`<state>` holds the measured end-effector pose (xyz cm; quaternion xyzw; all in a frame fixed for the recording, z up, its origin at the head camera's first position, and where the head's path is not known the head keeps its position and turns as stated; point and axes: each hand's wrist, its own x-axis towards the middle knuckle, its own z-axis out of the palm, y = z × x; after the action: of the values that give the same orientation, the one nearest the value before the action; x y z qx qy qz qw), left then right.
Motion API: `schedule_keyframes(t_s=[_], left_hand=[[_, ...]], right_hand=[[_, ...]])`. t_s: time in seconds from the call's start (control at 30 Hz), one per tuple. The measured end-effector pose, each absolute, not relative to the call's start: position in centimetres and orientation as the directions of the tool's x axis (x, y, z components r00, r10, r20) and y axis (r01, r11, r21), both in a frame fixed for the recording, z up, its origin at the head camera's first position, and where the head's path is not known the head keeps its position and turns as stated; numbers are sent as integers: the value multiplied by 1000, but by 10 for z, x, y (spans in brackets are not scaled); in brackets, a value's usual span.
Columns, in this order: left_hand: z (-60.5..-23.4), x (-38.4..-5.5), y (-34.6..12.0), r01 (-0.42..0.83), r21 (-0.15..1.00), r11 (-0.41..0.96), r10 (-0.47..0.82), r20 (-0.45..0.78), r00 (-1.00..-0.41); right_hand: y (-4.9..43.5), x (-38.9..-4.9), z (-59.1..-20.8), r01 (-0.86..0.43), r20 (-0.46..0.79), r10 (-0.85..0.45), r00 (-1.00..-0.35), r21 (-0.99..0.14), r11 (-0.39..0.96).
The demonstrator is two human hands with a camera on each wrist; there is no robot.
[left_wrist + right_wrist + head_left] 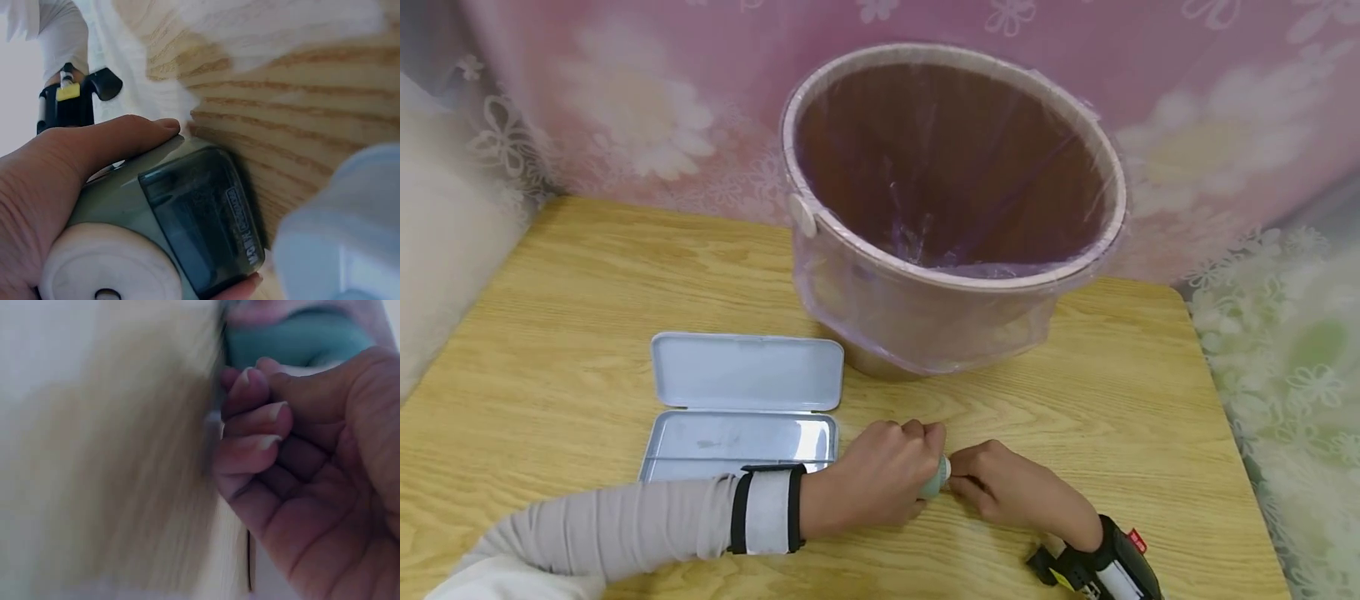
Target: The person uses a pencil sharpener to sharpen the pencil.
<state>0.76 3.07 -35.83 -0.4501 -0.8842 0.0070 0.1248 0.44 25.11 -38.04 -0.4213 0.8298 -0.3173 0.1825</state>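
My left hand grips a green pencil sharpener just above the wooden table. In the left wrist view, the sharpener shows a dark see-through drawer and a round white disc with a small dark hole; my thumb lies along its upper edge. My right hand is at the sharpener's white right end, thumb and fingertips pinched together. In the right wrist view its fingers are curled beside the teal body; the small part they pinch is hidden.
A light blue pencil case lies open on the table, left of the hands, partly behind my left wrist. A large bin lined with a thin purple plastic bag stands behind. Floral curtains hang beyond the table.
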Motion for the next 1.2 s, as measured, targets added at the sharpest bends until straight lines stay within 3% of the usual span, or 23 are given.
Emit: schedule_keyframes(t_s=[0.2,0.37,0.5,0.87,1.2], left_hand=[[-358,10,33,790,-121,601,793,219,-569],[-358,10,32,799,-103,593,799,197,-568],[-358,10,30,805,-94,586,803,196,-563],[-360,10,29,810,-75,582,802,214,-557],[-361,7,29,816,-64,575,805,224,-550]], right_hand=[[254,35,-363,-577,-22,-812,-584,-691,434],[253,45,-338,-678,98,-788,-607,-580,451],[251,37,-323,-736,148,-798,-584,-510,444],[246,7,-306,-795,110,-818,-565,-337,504],[240,-3,-302,-797,14,-821,-571,-248,550]])
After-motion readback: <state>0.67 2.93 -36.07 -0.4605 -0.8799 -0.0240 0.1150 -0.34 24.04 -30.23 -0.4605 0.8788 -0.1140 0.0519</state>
